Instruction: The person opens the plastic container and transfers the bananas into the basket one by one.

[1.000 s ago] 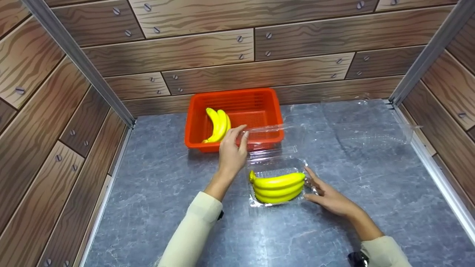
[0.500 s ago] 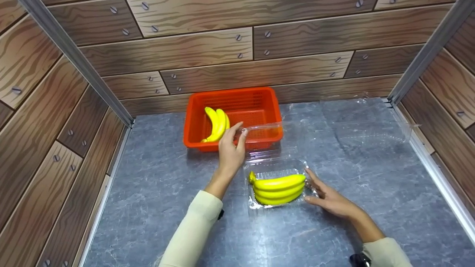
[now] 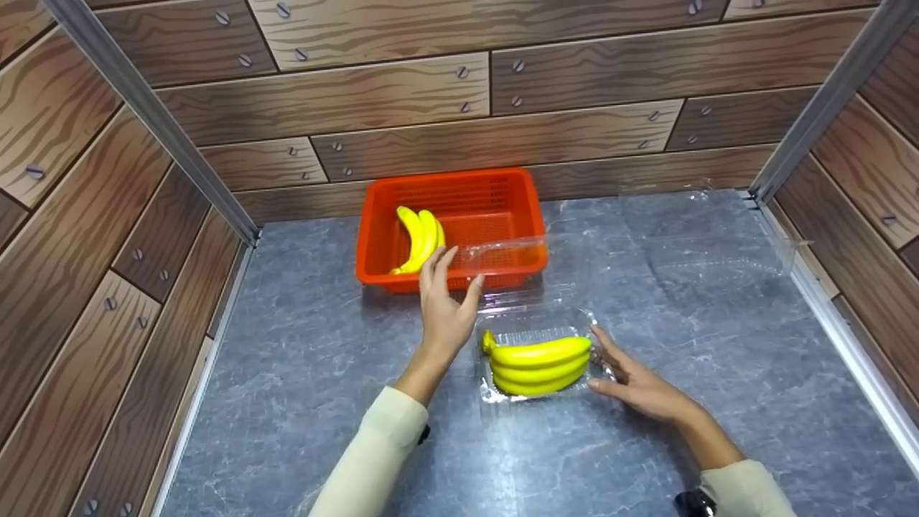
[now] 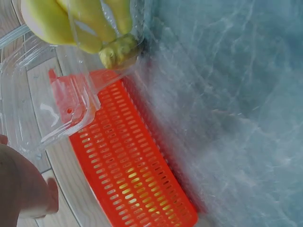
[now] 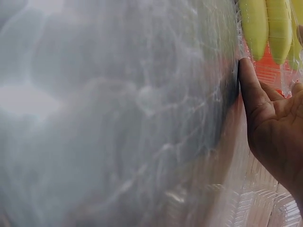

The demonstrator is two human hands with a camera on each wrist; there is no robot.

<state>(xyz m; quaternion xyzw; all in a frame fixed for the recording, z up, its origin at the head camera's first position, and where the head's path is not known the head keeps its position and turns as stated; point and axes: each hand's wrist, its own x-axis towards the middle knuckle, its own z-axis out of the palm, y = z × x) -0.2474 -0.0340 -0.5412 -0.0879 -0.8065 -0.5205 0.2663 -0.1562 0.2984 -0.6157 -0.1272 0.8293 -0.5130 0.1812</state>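
A clear plastic clamshell container (image 3: 531,332) sits on the table with its hinged lid (image 4: 45,101) standing up behind it. Inside the base lies a bunch of yellow bananas (image 3: 542,366), stem to the left. My left hand (image 3: 446,312) is beside the lid's left edge, fingers spread and thumb apart from them, holding nothing. At the container's right side is my right hand (image 3: 635,380), thumb and fingers extended against its wall; its thumb (image 5: 253,87) shows low by the table. Beyond the left hand, another banana bunch (image 3: 423,240) lies in a red plastic basket (image 3: 495,276).
Another clear plastic container (image 3: 718,251) lies at the back right of the grey marbled table (image 3: 301,402). Wood-patterned walls (image 3: 402,118) with metal corner strips enclose the back and both sides. The raised lid overlaps the basket's front right in the head view.
My left hand has let go of the lid's edge, its fingers spreading and shifting slightly left and down. The lid stays upright. My right hand keeps its place.
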